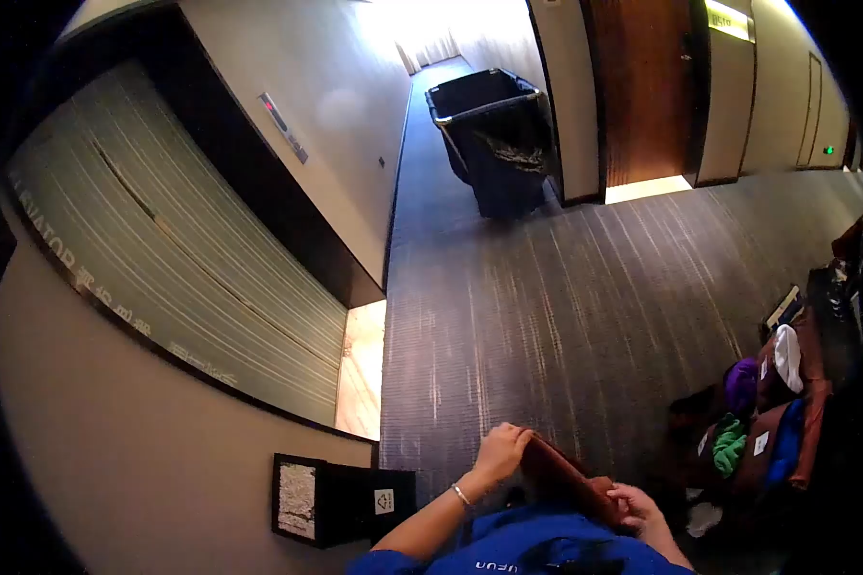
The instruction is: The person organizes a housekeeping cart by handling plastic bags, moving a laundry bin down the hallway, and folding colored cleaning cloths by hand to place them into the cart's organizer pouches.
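Note:
A reddish-brown piece of folded material stretches between both my hands in front of my blue shirt. I cannot make out whether it is a cloth or a bag. My left hand, with a bracelet at the wrist, is closed on its upper left end. At the lower right end, my right hand pinches it between thumb and fingers. To the right of my right hand are brown pouches with white labels, holding a green cloth, a purple cloth, a blue cloth and a white cloth.
A black bin with a recycling label stands at the wall, left of my left arm. Farther down the carpeted corridor is a large dark bag cart. Elevator doors line the left; a wooden door is across.

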{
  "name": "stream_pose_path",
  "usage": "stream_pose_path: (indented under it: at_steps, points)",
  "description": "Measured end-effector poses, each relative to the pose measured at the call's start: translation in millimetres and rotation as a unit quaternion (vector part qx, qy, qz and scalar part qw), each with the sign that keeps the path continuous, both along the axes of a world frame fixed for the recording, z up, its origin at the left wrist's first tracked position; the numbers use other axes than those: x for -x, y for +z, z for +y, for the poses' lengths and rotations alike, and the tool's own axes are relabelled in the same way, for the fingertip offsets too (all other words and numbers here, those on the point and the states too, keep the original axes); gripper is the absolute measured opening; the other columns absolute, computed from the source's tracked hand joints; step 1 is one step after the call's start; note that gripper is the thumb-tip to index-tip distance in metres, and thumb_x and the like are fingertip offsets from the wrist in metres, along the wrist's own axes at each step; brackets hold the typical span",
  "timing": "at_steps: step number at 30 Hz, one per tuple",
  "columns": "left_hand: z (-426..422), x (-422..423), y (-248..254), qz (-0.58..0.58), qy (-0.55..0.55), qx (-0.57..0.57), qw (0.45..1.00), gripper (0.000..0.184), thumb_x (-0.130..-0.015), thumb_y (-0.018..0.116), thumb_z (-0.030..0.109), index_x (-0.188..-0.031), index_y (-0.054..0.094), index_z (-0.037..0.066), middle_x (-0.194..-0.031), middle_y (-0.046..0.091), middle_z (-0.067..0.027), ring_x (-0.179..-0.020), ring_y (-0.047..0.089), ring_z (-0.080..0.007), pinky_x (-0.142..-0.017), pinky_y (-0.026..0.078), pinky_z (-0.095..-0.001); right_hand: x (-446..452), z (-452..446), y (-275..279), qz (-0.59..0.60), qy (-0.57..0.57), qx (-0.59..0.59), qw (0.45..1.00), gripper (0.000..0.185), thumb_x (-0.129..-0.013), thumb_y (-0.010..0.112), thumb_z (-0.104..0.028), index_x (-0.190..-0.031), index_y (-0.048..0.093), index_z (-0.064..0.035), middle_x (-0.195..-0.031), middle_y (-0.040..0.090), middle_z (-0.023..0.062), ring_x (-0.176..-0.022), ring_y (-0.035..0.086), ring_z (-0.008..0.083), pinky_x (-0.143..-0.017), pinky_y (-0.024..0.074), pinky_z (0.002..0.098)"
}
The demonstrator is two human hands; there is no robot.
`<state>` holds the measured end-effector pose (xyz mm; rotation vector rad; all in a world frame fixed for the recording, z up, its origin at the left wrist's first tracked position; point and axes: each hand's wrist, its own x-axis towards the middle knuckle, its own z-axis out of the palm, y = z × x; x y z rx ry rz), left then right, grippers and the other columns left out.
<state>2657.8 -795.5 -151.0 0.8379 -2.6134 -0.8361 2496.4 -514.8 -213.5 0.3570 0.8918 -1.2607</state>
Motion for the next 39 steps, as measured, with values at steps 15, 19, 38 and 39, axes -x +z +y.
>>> stream_pose_path:
  at_steps: [15, 19, 38, 39]
  points:
    - [-96.5, -51.6, 27.0, -0.014, 0.054, -0.224, 0.973, 0.037, -0.09, 0.042, 0.03, -0.094, 0.06, -0.003, -0.088, 0.061, -0.0235, -0.079, 0.06, -0.0288, -0.067, 0.044, -0.0356, 8.3, -28.7, 77.5, 0.297, -0.117, 0.09, 0.944, 0.044, -0.075, 0.067, -0.016, -0.112, 0.049, -0.0011, -0.101, 0.056, 0.009, -0.093, 0.055, 0.0172, -0.08, 0.0447, 0.0297]
    - [-97.7, -23.6, 37.9, 0.094, 0.031, -0.292, 0.951, 0.036, -0.089, 0.046, 0.028, -0.093, 0.062, -0.004, -0.077, 0.064, -0.0122, -0.072, 0.058, -0.0172, -0.067, 0.045, -0.0301, 21.9, -25.5, 81.1, 0.385, -0.114, 0.072, 0.913, 0.037, -0.075, 0.067, -0.012, -0.107, 0.051, -0.0031, -0.099, 0.056, 0.0075, -0.09, 0.054, 0.0149, -0.078, 0.0439, 0.0272]
    - [-8.8, -77.5, -33.3, -0.244, -0.01, -0.409, 0.879, 0.031, -0.07, 0.072, 0.02, -0.088, 0.061, -0.002, -0.075, 0.06, -0.0051, -0.069, 0.053, -0.0115, -0.062, 0.043, -0.0252, -64.9, 89.2, 0.9, 0.582, 0.219, -0.153, 0.768, 0.044, -0.06, 0.059, -0.001, -0.103, 0.059, -0.0093, -0.097, 0.052, 0.0152, -0.094, 0.051, 0.0318, -0.082, 0.0435, 0.0358]
    - [-0.2, -70.8, -31.2, -0.251, -0.011, -0.407, 0.878, 0.031, -0.07, 0.072, 0.02, -0.088, 0.061, -0.002, -0.075, 0.06, -0.0051, -0.069, 0.053, -0.0115, -0.062, 0.043, -0.0252, -67.6, 93.4, -5.1, 0.595, 0.23, -0.182, 0.748, 0.042, -0.061, 0.056, 0.0, -0.102, 0.059, -0.0097, -0.095, 0.052, 0.0156, -0.093, 0.051, 0.033, -0.08, 0.044, 0.037]
